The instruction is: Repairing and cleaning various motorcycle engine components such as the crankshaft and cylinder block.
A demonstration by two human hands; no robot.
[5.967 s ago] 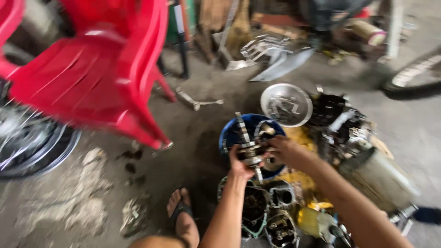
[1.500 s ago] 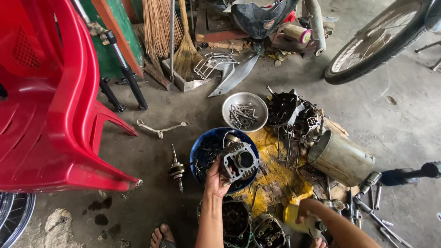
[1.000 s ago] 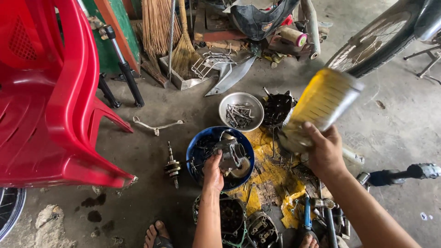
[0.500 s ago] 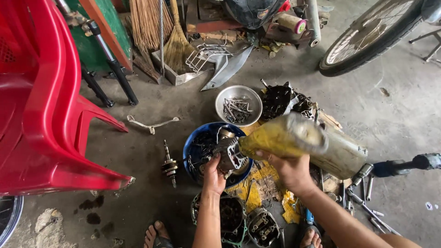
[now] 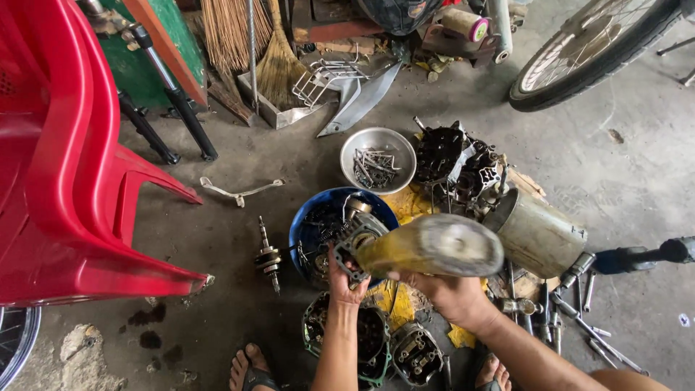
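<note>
Behind bottle [image 5: 434, 246] (yellow): blue basin [image 5: 308, 221].

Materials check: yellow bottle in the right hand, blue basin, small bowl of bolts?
Yellow bottle: likely plastic, grimy and dulled; moulded shape, tilted neck-down over the basin, blurred. Blue basin: probably plastic, solid glossy blue rim under oily dirt. Small bowl: metal, looks like aluminium or steel; pale grey sheen, thin rim. Engine part in the left hand: cast metal, grey.
</note>
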